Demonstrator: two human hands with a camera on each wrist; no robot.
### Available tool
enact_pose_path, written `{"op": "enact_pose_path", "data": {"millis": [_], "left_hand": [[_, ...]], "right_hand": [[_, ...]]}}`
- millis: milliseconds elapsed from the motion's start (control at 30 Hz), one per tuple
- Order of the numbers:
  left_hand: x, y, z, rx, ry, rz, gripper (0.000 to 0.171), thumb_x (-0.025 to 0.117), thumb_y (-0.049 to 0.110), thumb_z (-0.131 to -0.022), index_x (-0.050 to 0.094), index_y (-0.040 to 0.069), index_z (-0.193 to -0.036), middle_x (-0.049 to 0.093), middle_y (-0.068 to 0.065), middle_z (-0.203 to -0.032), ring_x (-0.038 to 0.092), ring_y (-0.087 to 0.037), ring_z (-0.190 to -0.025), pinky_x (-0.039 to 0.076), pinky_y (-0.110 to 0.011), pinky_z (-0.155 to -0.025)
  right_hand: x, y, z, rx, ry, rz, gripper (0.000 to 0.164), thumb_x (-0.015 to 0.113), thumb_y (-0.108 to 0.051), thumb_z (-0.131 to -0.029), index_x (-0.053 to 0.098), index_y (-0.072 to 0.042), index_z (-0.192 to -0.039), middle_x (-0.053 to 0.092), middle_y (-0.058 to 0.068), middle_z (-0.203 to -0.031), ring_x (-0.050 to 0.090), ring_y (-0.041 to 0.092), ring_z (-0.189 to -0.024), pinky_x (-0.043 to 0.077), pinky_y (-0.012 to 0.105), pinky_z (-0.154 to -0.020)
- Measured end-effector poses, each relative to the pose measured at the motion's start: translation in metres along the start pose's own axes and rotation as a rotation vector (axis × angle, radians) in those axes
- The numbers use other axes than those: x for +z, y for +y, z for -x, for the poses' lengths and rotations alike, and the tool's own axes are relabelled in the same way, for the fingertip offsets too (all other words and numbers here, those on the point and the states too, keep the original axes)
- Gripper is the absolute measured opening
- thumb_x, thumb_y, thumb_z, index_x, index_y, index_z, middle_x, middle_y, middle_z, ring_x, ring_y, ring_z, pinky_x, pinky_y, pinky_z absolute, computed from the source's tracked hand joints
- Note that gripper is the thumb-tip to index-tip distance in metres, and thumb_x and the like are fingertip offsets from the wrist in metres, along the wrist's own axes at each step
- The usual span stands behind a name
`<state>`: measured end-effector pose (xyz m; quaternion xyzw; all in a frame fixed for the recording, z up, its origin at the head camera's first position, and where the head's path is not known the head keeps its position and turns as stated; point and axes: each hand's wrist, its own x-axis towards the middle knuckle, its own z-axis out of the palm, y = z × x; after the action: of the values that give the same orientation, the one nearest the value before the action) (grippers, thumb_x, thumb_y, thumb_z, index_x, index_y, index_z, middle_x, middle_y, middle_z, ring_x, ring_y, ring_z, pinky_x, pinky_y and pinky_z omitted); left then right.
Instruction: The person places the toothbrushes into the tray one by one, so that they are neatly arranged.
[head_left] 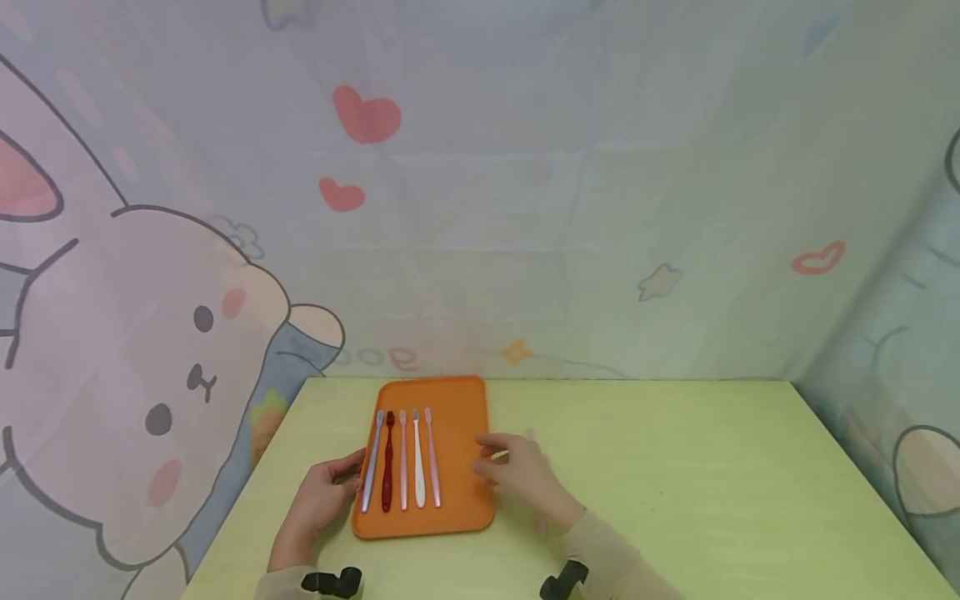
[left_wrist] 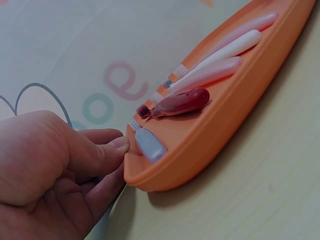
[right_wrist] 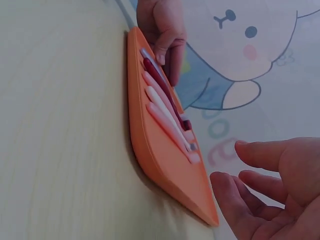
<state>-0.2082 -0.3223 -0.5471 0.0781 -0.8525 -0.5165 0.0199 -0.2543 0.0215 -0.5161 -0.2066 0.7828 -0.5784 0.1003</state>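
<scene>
An orange tray [head_left: 465,433] lies on the table with several toothbrushes side by side in its left and middle part. From left to right they are a pale blue toothbrush [head_left: 372,467], a dark red toothbrush [head_left: 387,467], a pink one, a white toothbrush [head_left: 418,471] and another pink toothbrush [head_left: 433,467]. At the tray's left rim, my left hand [left_wrist: 65,170] pinches the edge between thumb and fingers. My right hand [head_left: 513,467] hovers at the right rim, fingers loosely bent and apart, holding nothing.
A slim pink object [head_left: 540,525] lies on the table right of the tray, mostly hidden behind my right hand and forearm. The pale yellow-green table [head_left: 697,483] extends to the right. A printed cloth [head_left: 480,208] with a rabbit and hearts hangs along the table's back edge.
</scene>
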Motion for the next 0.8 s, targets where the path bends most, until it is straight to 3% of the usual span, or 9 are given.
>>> {"op": "enact_pose_path", "data": {"millis": [133, 533, 800], "left_hand": [[-0.001, -0.001, -0.001, 0.009, 0.003, -0.011, 0.048, 0.064, -0.008, -0.098, 0.061, -0.006, -0.146, 0.071, -0.024, -0.134, 0.057, -0.044, -0.136, 0.034, -0.062, -0.12], [0.001, -0.002, -0.001, 0.011, 0.0, -0.008, 0.047, 0.064, -0.009, -0.098, 0.061, -0.007, -0.145, 0.07, -0.024, -0.134, 0.058, -0.043, -0.135, 0.037, -0.059, -0.119], [0.001, -0.003, -0.002, 0.014, 0.006, -0.014, 0.047, 0.063, -0.008, -0.098, 0.062, -0.006, -0.145, 0.07, -0.024, -0.134, 0.057, -0.044, -0.136, 0.036, -0.06, -0.119]], "right_hand": [[-0.024, 0.0, 0.011, -0.02, 0.027, 0.053, 0.046, 0.076, -0.01, -0.098, 0.065, 0.007, -0.139, 0.07, 0.024, -0.123, 0.076, 0.029, -0.095, 0.065, 0.039, -0.076], [-0.081, 0.027, 0.039, 0.08, 0.107, 0.122, 0.039, 0.077, -0.009, -0.096, 0.07, 0.005, -0.132, 0.074, 0.018, -0.115, 0.075, 0.026, -0.095, 0.064, 0.034, -0.073], [-0.098, 0.037, 0.057, 0.131, 0.039, 0.165, 0.045, 0.082, -0.009, -0.091, 0.069, 0.007, -0.13, 0.073, 0.015, -0.111, 0.073, 0.026, -0.094, 0.064, 0.035, -0.071]]}}
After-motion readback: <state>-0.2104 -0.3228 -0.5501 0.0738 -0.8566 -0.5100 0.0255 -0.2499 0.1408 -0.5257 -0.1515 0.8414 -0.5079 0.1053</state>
